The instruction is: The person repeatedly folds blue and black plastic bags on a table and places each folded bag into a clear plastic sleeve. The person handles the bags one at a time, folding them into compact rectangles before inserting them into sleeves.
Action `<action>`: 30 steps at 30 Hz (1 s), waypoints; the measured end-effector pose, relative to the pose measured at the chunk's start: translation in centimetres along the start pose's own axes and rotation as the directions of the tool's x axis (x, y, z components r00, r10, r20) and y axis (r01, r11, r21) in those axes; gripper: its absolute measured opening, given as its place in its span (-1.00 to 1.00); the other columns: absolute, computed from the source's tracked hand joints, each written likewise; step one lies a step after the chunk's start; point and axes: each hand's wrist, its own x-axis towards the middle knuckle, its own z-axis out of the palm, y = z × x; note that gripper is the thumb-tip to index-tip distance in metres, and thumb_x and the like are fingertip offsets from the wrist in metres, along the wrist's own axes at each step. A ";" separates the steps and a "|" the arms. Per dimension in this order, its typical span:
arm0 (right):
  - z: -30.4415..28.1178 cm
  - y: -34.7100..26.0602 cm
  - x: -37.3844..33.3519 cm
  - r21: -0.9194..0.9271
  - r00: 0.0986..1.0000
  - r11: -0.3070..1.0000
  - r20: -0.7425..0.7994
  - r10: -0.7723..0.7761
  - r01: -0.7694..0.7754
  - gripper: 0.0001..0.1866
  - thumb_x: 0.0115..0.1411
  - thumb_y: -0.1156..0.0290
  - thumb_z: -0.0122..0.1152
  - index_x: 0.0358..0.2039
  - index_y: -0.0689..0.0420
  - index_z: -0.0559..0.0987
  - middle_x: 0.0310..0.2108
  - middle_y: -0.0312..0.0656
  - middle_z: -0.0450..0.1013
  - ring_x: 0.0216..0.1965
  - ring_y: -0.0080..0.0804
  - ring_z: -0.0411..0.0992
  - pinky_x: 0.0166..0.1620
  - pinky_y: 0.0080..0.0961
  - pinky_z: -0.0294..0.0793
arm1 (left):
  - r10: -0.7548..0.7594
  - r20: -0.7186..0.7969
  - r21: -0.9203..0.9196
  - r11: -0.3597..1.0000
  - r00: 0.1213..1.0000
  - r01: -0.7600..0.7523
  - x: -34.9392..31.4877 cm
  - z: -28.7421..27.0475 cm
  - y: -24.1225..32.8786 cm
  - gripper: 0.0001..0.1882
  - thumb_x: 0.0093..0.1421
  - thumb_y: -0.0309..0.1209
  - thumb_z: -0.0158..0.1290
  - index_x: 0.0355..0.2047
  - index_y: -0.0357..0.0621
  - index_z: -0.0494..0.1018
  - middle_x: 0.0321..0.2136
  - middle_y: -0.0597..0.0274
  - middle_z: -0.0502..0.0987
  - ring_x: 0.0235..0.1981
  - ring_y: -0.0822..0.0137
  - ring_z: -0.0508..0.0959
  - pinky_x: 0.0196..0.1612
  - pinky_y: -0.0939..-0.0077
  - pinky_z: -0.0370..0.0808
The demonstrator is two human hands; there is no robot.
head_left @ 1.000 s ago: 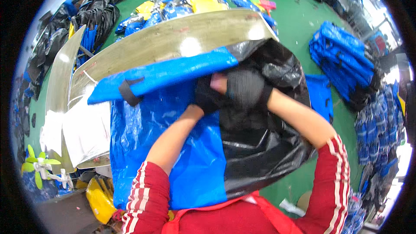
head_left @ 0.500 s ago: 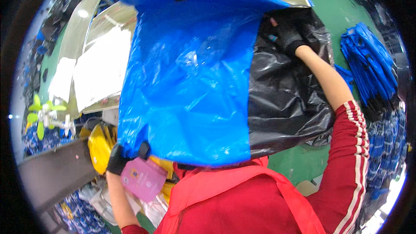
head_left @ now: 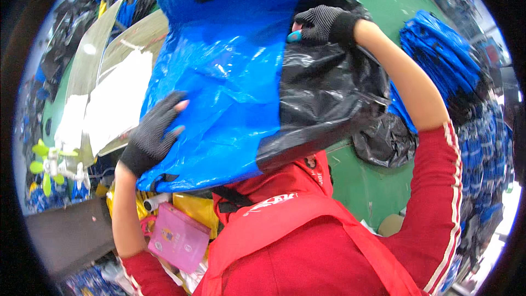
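Observation:
A large glossy blue-and-black plastic bag [head_left: 219, 77] is spread out in front of me, blue on the left and black on the right, its surface creased. Short black strap pieces show at its top left and lower left. On the blue part near the left edge lies my left hand [head_left: 156, 131], fingers apart, in a dark knit glove with bare fingertips. At the upper part of the blue-black seam, my right hand [head_left: 323, 24], gloved the same way, has its fingers bent onto the bag. A blue covering shows on one fingertip.
A curved clear panel [head_left: 90, 60] and white sheets [head_left: 120, 98] are at the left. Below them are a small green-bladed fan [head_left: 46, 164], a grey board [head_left: 66, 235] and a pink packet [head_left: 178, 235]. Folded blue bags [head_left: 438, 49] lie at the right, with crumpled black plastic [head_left: 386, 140] on the green floor.
My left hand has moved from the bag's lower left corner up onto its blue part. My right hand has shifted left, and the bag has moved left and tilted with it.

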 end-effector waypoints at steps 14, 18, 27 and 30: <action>20.4 -17.8 -16.5 0.974 0.489 0.194 -0.112 0.865 -0.120 -0.41 0.16 -0.08 0.20 -0.66 0.25 0.50 -0.74 -0.17 0.26 -0.60 -0.52 0.21 -0.50 -0.33 0.24 | 0.393 0.348 -0.578 0.805 0.851 -0.135 24.2 19.5 8.3 -0.54 0.33 -0.35 -0.18 0.23 -0.14 0.24 0.24 -0.02 0.23 0.26 0.10 0.19 0.35 0.22 -0.01; 14.0 -16.1 -22.6 0.993 0.515 0.100 -0.122 0.848 0.070 -0.41 0.18 -0.09 0.15 -0.63 0.27 0.51 -0.75 -0.03 0.25 -0.68 -0.40 0.29 -0.53 -0.35 0.30 | 0.315 0.171 -0.684 0.720 0.934 -0.118 26.5 21.1 5.6 -0.49 0.20 -0.26 -0.12 0.17 -0.08 0.32 0.23 0.00 0.24 0.31 0.01 0.09 0.36 -0.08 -0.15; -1.9 -9.7 -10.3 -0.123 0.707 0.976 -0.674 -0.216 0.181 -0.54 0.07 -0.09 0.16 -0.26 0.06 0.52 -0.32 -0.03 0.44 -0.33 -0.15 0.42 -0.26 -0.24 0.38 | 0.393 0.036 -0.847 0.501 0.919 -0.181 25.2 20.4 8.7 -0.43 0.16 -0.08 -0.04 0.13 -0.07 0.36 0.20 -0.05 0.24 0.28 -0.08 0.13 0.33 -0.01 -0.08; 1.2 -0.6 -4.9 -0.058 0.968 0.970 0.072 0.239 -0.235 -0.25 0.03 -0.21 0.13 0.09 0.04 0.29 0.08 -0.02 0.19 0.08 -0.04 0.15 0.12 -0.16 0.06 | 0.571 -0.176 0.081 0.820 0.802 -0.566 23.6 19.0 9.4 -0.35 0.09 0.03 0.01 0.15 0.04 0.34 0.25 0.02 0.20 0.32 -0.16 0.02 0.28 -0.30 -0.23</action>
